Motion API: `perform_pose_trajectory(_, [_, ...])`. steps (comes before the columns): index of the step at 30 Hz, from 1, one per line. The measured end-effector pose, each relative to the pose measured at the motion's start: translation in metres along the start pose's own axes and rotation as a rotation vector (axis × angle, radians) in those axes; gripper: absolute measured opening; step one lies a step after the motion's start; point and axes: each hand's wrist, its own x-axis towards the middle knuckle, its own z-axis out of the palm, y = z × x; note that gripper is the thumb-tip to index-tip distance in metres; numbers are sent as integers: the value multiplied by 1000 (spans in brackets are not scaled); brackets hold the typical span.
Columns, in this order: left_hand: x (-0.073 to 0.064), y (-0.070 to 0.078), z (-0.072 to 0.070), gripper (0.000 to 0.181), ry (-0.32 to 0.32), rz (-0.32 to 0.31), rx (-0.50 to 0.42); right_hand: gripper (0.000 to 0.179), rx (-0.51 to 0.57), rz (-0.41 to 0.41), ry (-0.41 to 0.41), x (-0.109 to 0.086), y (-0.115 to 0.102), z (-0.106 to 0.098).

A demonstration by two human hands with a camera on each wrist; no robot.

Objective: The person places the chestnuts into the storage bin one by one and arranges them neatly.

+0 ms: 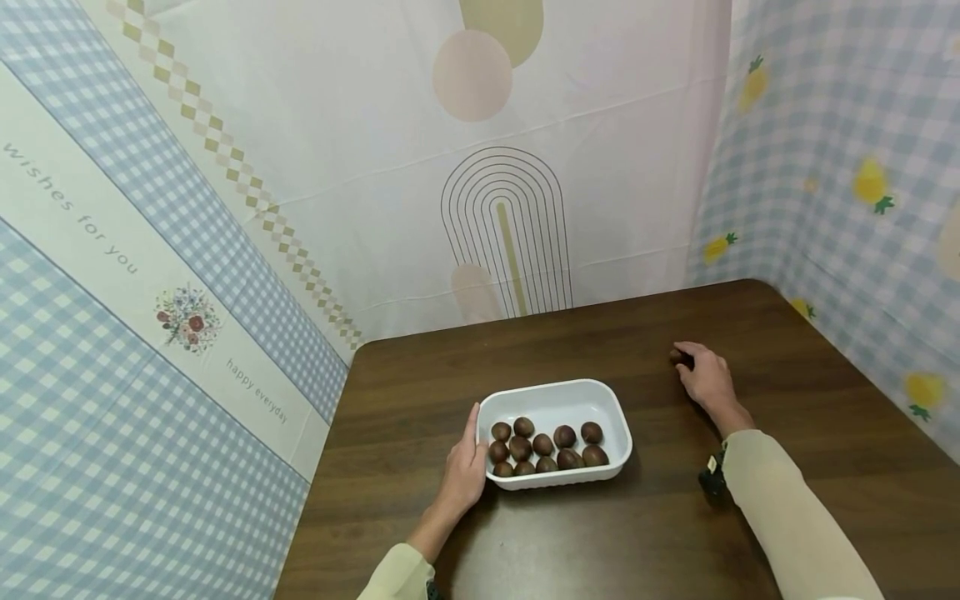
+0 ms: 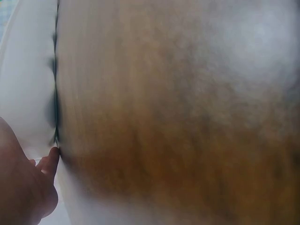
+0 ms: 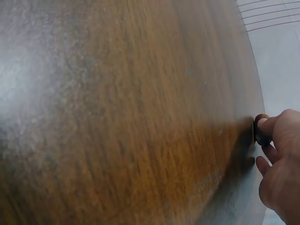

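A white rectangular dish (image 1: 555,396) with rounded corners stands on the brown table (image 1: 570,542). Several shiny brown chestnuts (image 1: 542,445) lie in it, mostly along its near side. At the dish's left end, my left hand (image 1: 465,471) holds the wall, one finger stretched along the outside. My right hand (image 1: 707,379) is low over the back right of the table, well to the right of the dish. Between its thumb and fingers it pinches one chestnut (image 3: 262,133), partly covered by the fingertips. In the left wrist view the left hand (image 2: 33,187) shows only at the lower left.
A white patterned cloth (image 1: 390,208) hangs behind the table's far edge. Blue checked cloth (image 1: 847,233) with yellow fruit prints hangs on the right, and a checked panel (image 1: 112,400) on the left. A dark band (image 1: 712,479) circles the right wrist.
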Motion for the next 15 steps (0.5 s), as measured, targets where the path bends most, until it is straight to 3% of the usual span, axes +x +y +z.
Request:
perform_pose_trajectory(6, [0,-1,1,65,-7,8,6,42,-16,10,-10,-3,-2,-1])
perform_pose_trajectory(12, [0,7,-4,64,20,58,-25,40,-45,22,-18,-5,-4,-5])
perform_pose_trajectory(15, [1,5,-3,64,12,30,-23,39,-59,16,-33,-4,-5,-8])
